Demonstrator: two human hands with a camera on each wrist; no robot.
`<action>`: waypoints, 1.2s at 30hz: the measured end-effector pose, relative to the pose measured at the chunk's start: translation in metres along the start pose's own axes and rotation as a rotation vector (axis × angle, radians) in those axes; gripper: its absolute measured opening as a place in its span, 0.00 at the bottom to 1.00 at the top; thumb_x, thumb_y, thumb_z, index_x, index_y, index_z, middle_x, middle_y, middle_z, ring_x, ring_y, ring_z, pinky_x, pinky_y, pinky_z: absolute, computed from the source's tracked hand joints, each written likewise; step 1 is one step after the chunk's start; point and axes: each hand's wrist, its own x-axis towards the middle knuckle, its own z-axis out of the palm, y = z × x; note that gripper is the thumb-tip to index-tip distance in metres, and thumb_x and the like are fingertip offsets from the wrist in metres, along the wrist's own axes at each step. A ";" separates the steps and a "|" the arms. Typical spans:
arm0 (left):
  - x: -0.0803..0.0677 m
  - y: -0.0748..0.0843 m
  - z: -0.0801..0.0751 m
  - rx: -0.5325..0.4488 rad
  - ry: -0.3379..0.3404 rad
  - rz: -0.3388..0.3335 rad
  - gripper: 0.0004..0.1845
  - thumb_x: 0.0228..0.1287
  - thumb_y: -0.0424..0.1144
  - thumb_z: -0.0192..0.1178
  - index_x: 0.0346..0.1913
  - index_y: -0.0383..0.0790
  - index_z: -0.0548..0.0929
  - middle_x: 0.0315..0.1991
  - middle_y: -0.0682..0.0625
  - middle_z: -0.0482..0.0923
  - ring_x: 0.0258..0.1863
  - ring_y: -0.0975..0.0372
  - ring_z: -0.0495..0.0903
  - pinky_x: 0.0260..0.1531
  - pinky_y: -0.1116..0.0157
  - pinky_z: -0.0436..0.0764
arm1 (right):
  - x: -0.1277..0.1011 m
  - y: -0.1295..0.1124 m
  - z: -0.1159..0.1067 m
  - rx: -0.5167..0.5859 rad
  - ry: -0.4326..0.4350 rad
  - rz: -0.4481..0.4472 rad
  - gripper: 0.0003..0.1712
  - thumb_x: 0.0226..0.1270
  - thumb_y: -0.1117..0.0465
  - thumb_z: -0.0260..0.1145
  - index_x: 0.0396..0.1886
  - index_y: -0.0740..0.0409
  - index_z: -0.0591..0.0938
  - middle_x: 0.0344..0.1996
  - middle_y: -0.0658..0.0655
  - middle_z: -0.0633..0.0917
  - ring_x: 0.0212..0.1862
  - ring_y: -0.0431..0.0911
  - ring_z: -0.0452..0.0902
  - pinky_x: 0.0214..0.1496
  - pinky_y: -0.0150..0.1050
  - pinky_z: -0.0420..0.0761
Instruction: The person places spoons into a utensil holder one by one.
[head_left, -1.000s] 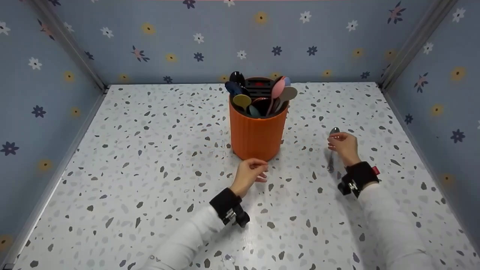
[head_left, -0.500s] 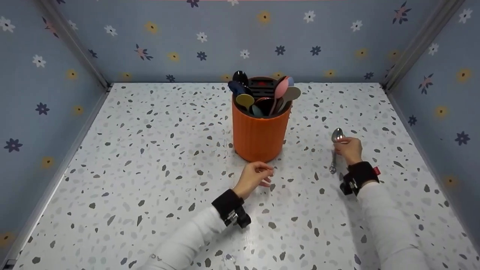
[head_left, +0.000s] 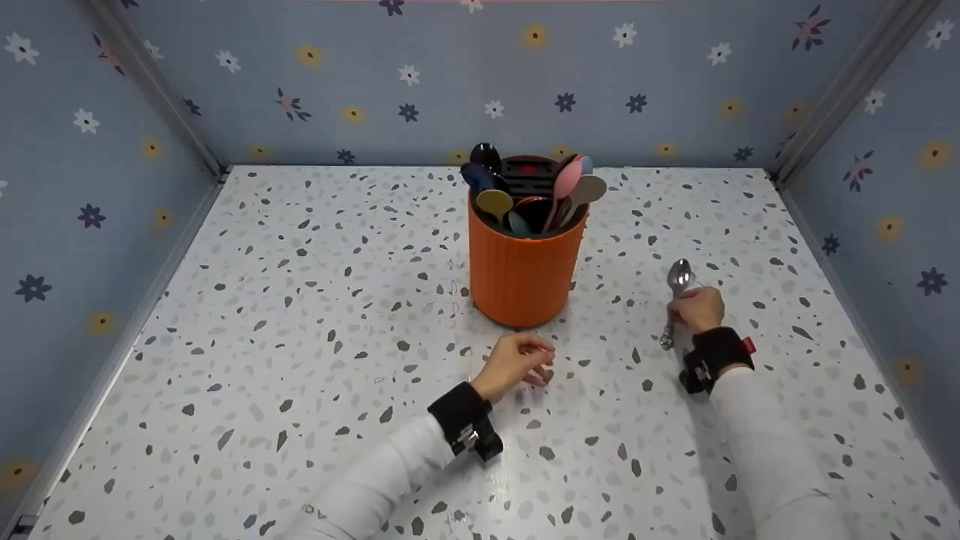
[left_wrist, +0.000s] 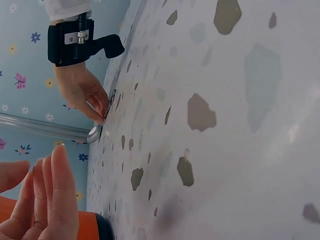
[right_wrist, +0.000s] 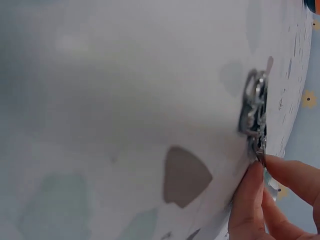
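The right hand [head_left: 697, 308], right of centre in the head view, pinches a metal spoon [head_left: 673, 301] lying on the table [head_left: 300, 300]; the left hand [head_left: 517, 360], fingers loosely curled and holding nothing, rests below the orange holder [head_left: 525, 270]. The pinch looks shallow, though the wrist view is blurred, so the thin handle could slip and clatter down.

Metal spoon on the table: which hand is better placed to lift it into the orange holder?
Right. The right hand already pinches the metal spoon; the left hand rests empty before the orange holder.

Orange holder [head_left: 525, 274] mid-table, packed with coloured spoons [head_left: 566, 180]; speckled tabletop [head_left: 300, 300]; flowered blue walls [head_left: 337, 75].
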 end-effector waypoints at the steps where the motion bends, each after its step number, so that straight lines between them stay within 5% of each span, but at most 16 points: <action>1: 0.000 0.000 0.000 0.002 -0.001 0.000 0.12 0.57 0.25 0.53 0.42 0.19 0.74 0.26 0.44 0.75 0.21 0.61 0.76 0.30 0.55 0.82 | -0.001 0.000 0.000 -0.002 -0.005 -0.002 0.19 0.49 0.72 0.60 0.42 0.80 0.74 0.20 0.53 0.77 0.16 0.33 0.70 0.19 0.24 0.76; 9: 0.010 -0.019 -0.001 0.020 -0.050 -0.016 0.13 0.56 0.25 0.54 0.43 0.18 0.73 0.32 0.29 0.74 0.19 0.59 0.75 0.28 0.55 0.82 | 0.002 -0.003 -0.004 -0.019 -0.091 0.102 0.09 0.43 0.72 0.62 0.28 0.73 0.76 0.06 0.47 0.75 0.12 0.36 0.73 0.17 0.26 0.76; 17: 0.016 -0.033 0.001 0.058 -0.073 -0.048 0.13 0.57 0.27 0.56 0.44 0.21 0.75 0.24 0.45 0.75 0.14 0.63 0.74 0.23 0.58 0.82 | 0.000 -0.003 -0.005 0.109 -0.336 0.252 0.05 0.51 0.72 0.62 0.30 0.68 0.77 0.15 0.51 0.80 0.21 0.40 0.78 0.31 0.31 0.82; 25: 0.017 -0.037 0.003 0.063 -0.056 -0.060 0.12 0.56 0.27 0.56 0.42 0.22 0.75 0.24 0.44 0.77 0.13 0.64 0.74 0.20 0.63 0.82 | -0.025 0.002 -0.004 0.206 -0.562 0.227 0.15 0.57 0.69 0.60 0.44 0.72 0.72 0.22 0.52 0.82 0.27 0.40 0.79 0.40 0.32 0.81; 36: 0.017 -0.035 0.009 0.051 -0.042 -0.061 0.12 0.56 0.28 0.56 0.42 0.22 0.76 0.27 0.40 0.79 0.15 0.64 0.75 0.20 0.64 0.82 | -0.047 -0.001 0.010 0.291 -0.651 0.174 0.11 0.56 0.68 0.62 0.39 0.67 0.74 0.27 0.54 0.83 0.33 0.42 0.80 0.43 0.35 0.80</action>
